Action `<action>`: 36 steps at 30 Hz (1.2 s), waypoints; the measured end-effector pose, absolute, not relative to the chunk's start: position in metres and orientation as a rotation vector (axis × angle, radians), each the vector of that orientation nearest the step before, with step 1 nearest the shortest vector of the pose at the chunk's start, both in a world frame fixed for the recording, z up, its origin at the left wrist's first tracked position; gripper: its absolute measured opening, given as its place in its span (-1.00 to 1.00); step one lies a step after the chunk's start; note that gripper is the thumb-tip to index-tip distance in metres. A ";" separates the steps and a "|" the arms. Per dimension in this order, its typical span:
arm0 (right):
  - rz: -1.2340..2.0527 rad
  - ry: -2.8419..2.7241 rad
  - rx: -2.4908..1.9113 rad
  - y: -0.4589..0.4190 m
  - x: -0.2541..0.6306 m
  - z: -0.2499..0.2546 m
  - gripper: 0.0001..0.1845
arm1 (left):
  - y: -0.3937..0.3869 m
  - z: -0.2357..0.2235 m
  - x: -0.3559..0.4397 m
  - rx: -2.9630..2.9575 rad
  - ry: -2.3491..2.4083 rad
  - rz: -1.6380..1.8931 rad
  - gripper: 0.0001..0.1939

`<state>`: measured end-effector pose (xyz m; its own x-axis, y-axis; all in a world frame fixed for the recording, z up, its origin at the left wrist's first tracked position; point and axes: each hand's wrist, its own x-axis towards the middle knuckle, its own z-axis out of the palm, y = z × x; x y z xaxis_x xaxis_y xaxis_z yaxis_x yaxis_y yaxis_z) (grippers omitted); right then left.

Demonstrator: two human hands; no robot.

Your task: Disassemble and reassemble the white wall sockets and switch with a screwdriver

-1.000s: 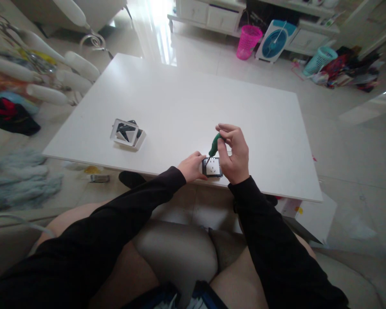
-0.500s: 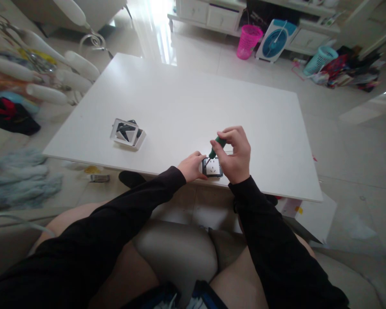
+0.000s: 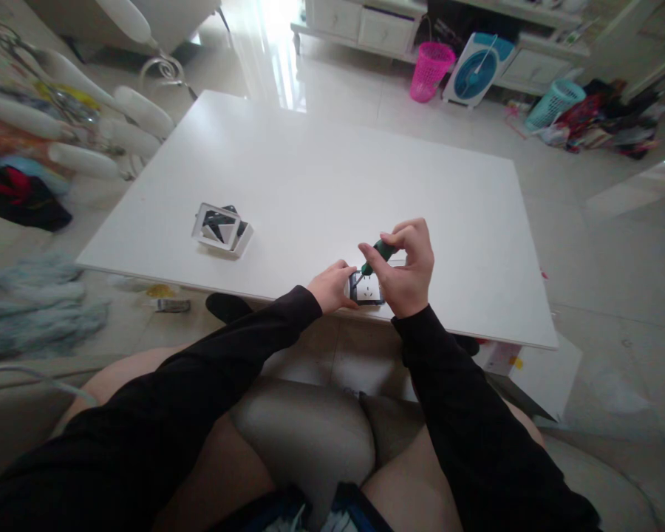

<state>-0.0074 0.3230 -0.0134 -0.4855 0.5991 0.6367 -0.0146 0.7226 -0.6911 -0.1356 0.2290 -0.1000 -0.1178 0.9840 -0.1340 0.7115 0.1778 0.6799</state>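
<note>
A wall socket (image 3: 369, 290) with a white face and dark edges lies near the front edge of the white table (image 3: 321, 177). My left hand (image 3: 331, 287) grips its left side between thumb and fingers. In my right hand (image 3: 407, 270) is a screwdriver (image 3: 380, 255) with a green handle, held at a slant. Its shaft points down to the socket's left edge; whether the tip sits in a screw is too small to tell. My right hand partly hides the socket's right side.
Farther left on the table, a white frame (image 3: 203, 235) leans on a white box (image 3: 244, 240) with dark pieces inside. Beyond the table stand a pink basket (image 3: 429, 74) and a blue-and-white fan (image 3: 473, 74). White-padded metal chair parts (image 3: 141, 111) are at the left.
The screwdriver's handle has tilted a little farther right, and the fingers of my right hand have shifted on it. My left hand and the socket stay in place.
</note>
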 end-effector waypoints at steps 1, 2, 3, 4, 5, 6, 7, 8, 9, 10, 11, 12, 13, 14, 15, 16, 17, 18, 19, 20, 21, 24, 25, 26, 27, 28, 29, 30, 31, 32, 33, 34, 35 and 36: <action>0.792 -1.956 -0.440 0.323 -0.007 -0.014 -0.80 | 0.229 -0.101 -0.136 1.587 1.899 0.625 -0.19; 0.803 -1.966 -0.416 0.323 -0.007 -0.014 -0.85 | 0.229 -0.101 -0.136 1.582 1.907 0.624 -0.21; 0.826 -1.977 -0.386 0.322 -0.006 -0.013 -0.90 | 0.229 -0.101 -0.135 1.576 1.915 0.623 -0.23; 0.854 -1.990 -0.358 0.322 -0.006 -0.013 -0.90 | 0.228 -0.101 -0.135 1.572 1.922 0.621 -0.26; 0.877 -2.003 -0.338 0.321 -0.006 -0.013 -0.88 | 0.228 -0.100 -0.135 1.570 1.924 0.619 -0.28; 0.885 -2.012 -0.332 0.321 -0.006 -0.013 -0.87 | 0.228 -0.099 -0.135 1.571 1.921 0.616 -0.28; 0.872 -2.013 -0.341 0.321 -0.006 -0.013 -0.90 | 0.228 -0.098 -0.135 1.574 1.914 0.615 -0.27; 0.841 -2.009 -0.364 0.321 -0.007 -0.013 -0.93 | 0.228 -0.097 -0.135 1.575 1.905 0.616 -0.24; 0.805 -1.999 -0.392 0.322 -0.007 -0.013 -0.90 | 0.228 -0.097 -0.135 1.574 1.897 0.617 -0.21; 0.774 -1.987 -0.416 0.323 -0.007 -0.013 -0.84 | 0.228 -0.096 -0.135 1.569 1.892 0.619 -0.17; 0.757 -1.977 -0.432 0.324 -0.007 -0.013 -0.79 | 0.228 -0.096 -0.135 1.563 1.890 0.618 -0.15; 0.757 -1.973 -0.438 0.324 -0.007 -0.013 -0.78 | 0.228 -0.096 -0.135 1.559 1.891 0.619 -0.15; 0.771 -1.976 -0.431 0.324 -0.006 -0.013 -0.81 | 0.228 -0.096 -0.135 1.558 1.895 0.620 -0.15; 0.794 -1.983 -0.412 0.324 -0.006 -0.013 -0.85 | 0.228 -0.097 -0.135 1.559 1.900 0.621 -0.16; 0.821 -1.991 -0.388 0.324 -0.005 -0.013 -0.89 | 0.228 -0.098 -0.135 1.561 1.907 0.622 -0.18; 0.849 -2.000 -0.364 0.323 -0.005 -0.012 -0.90 | 0.228 -0.098 -0.135 1.561 1.913 0.623 -0.20; 0.876 -2.009 -0.345 0.323 -0.005 -0.012 -0.88 | 0.228 -0.098 -0.134 1.561 1.915 0.624 -0.22; 0.894 -2.011 -0.333 0.322 -0.005 -0.013 -0.87 | 0.228 -0.098 -0.134 1.561 1.915 0.623 -0.23; 0.896 -2.006 -0.334 0.322 -0.005 -0.013 -0.87 | 0.228 -0.097 -0.134 1.561 1.914 0.621 -0.24; 0.877 -1.991 -0.347 0.322 -0.005 -0.013 -0.89 | 0.227 -0.097 -0.134 1.562 1.912 0.618 -0.23; 0.841 -1.970 -0.366 0.322 -0.006 -0.013 -0.90 | 0.227 -0.096 -0.134 1.561 1.910 0.615 -0.22; 0.714 -1.925 -0.416 0.324 -0.007 -0.012 -0.81 | 0.227 -0.094 -0.134 1.553 1.913 0.602 -0.19; 0.694 -1.934 -0.427 0.324 -0.006 -0.011 -0.81 | 0.227 -0.094 -0.134 1.555 1.916 0.599 -0.18; 0.688 -1.955 -0.431 0.325 -0.005 -0.010 -0.84 | 0.227 -0.094 -0.134 1.559 1.921 0.594 -0.18; 0.690 -1.984 -0.428 0.326 -0.004 -0.009 -0.88 | 0.227 -0.095 -0.134 1.562 1.929 0.589 -0.19; 0.697 -2.014 -0.418 0.326 -0.003 -0.008 -0.94 | 0.227 -0.096 -0.134 1.565 1.936 0.584 -0.21; 0.705 -2.039 -0.405 0.327 -0.002 -0.008 -0.95 | 0.227 -0.096 -0.134 1.568 1.941 0.581 -0.22; 0.713 -2.056 -0.390 0.327 -0.001 -0.007 -0.92 | 0.227 -0.097 -0.134 1.573 1.945 0.577 -0.22; 0.720 -2.063 -0.376 0.328 0.000 -0.007 -0.90 | 0.228 -0.097 -0.134 1.578 1.948 0.574 -0.21; 0.723 -2.062 -0.370 0.329 0.000 -0.006 -0.91 | 0.228 -0.097 -0.134 1.583 1.950 0.569 -0.20; 0.721 -2.054 -0.373 0.330 0.001 -0.006 -0.93 | 0.228 -0.097 -0.134 1.588 1.952 0.563 -0.19; 0.710 -2.042 -0.381 0.331 0.001 -0.006 -0.96 | 0.228 -0.098 -0.134 1.591 1.953 0.558 -0.18; 0.691 -2.030 -0.390 0.332 0.001 -0.006 -0.95 | 0.228 -0.098 -0.134 1.593 1.953 0.553 -0.17; 0.667 -2.017 -0.398 0.332 0.001 -0.005 -0.91 | 0.228 -0.098 -0.135 1.594 1.954 0.550 -0.15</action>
<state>0.0012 0.3322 -0.0054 -0.5036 0.5239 0.6870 0.0111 0.7990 -0.6012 -0.1345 0.2276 -0.0976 -0.1429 0.9768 -0.1593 0.7500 0.2119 0.6265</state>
